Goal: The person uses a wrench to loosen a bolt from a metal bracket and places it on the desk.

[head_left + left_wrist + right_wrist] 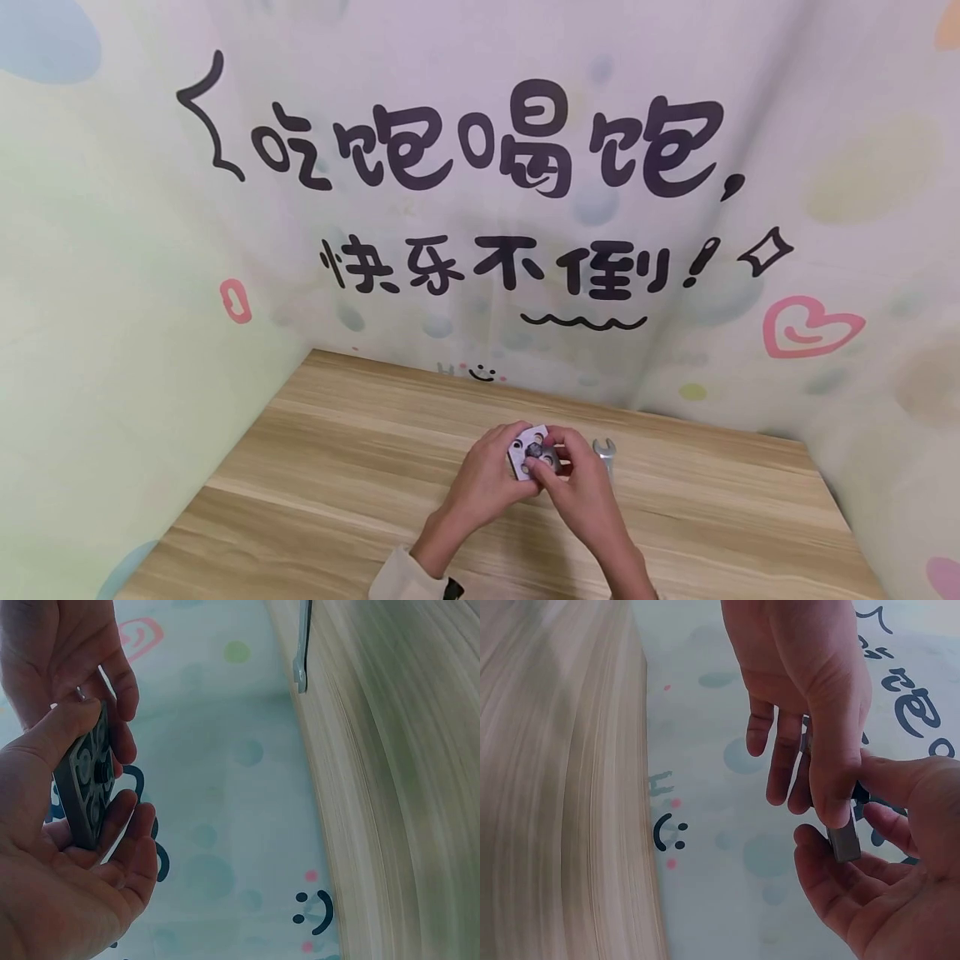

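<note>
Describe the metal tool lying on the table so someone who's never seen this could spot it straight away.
Start at the wooden table and find the two hands holding a small grey plate. Just beyond the right hand lies a wrench. It is the only loose thing there, silvery, with a forked open end.

Both hands raised together at centre, forearms converging from below. Left hand (483, 483) palm-up-ish, fingers (127, 840) curled from beneath, thumb pressed across the upper edge of what it grips. Right hand (581, 487) comes in from the right, back of hand toward the head camera, thumb and fingertips (832, 802) pinching at the same spot, other fingers loosely bent.
</note>
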Available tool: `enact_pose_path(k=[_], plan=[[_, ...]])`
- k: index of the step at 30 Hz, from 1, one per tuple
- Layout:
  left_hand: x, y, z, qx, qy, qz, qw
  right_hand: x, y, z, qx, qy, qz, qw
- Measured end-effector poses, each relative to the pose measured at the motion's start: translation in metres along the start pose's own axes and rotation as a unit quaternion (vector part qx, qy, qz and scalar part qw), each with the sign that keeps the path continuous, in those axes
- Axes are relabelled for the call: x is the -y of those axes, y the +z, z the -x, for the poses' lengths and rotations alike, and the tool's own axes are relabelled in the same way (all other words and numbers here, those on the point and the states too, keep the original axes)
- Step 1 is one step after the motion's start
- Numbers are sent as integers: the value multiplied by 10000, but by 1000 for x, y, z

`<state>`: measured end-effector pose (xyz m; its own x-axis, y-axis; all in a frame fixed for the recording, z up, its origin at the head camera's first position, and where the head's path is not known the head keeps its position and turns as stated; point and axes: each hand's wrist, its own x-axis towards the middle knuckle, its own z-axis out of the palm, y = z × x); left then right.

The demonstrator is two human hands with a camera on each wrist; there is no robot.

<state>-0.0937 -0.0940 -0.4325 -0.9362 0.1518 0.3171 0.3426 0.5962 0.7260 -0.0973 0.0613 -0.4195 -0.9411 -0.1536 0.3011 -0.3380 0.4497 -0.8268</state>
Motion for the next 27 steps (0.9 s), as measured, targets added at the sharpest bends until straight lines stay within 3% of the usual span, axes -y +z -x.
enact_pose_path(k=[10,27], plan=[[0,1,1,-84,75,-96,9999,-2,2,1,-171,-355,61,9992],[-1,-1,1,-50,-12,-106,9999,-2,-1,2,-46,-663,166,9976]])
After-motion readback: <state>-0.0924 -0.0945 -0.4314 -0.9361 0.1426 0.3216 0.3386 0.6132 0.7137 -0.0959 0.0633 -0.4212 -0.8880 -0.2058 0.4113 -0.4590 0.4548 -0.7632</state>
